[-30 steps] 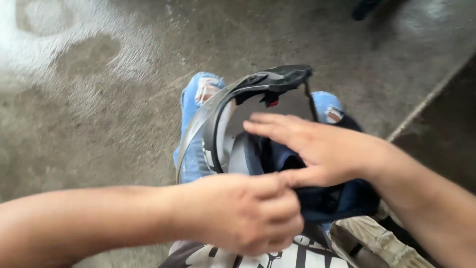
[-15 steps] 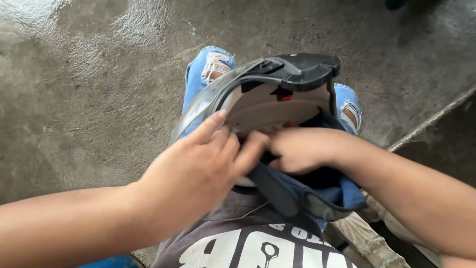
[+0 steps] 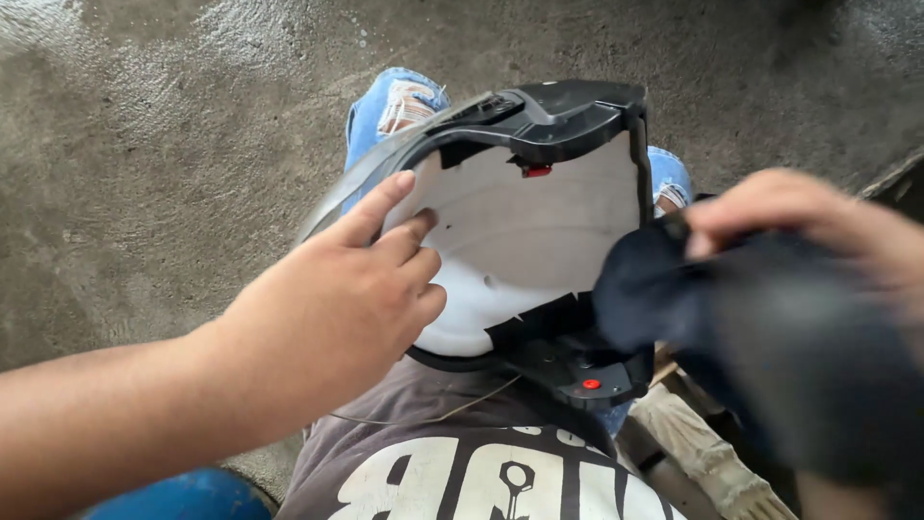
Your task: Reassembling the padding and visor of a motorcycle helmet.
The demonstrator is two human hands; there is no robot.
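Helmet (image 3: 525,241) sits on the lap, opening up toward the camera, long axis running away from the body. Left hand (image 3: 332,308) braces its left rim, fingers spread; right hand (image 3: 799,217) pinches dark padding (image 3: 674,299) just right of it.

Likely a workshop or garage: bare, stained concrete floor (image 3: 173,125) all around, helmet (image 3: 539,202) stripped to its white shell near the lap.

Stained grey concrete floor (image 3: 173,144) – ripped blue jeans (image 3: 399,106) and a printed grey shirt (image 3: 462,472).
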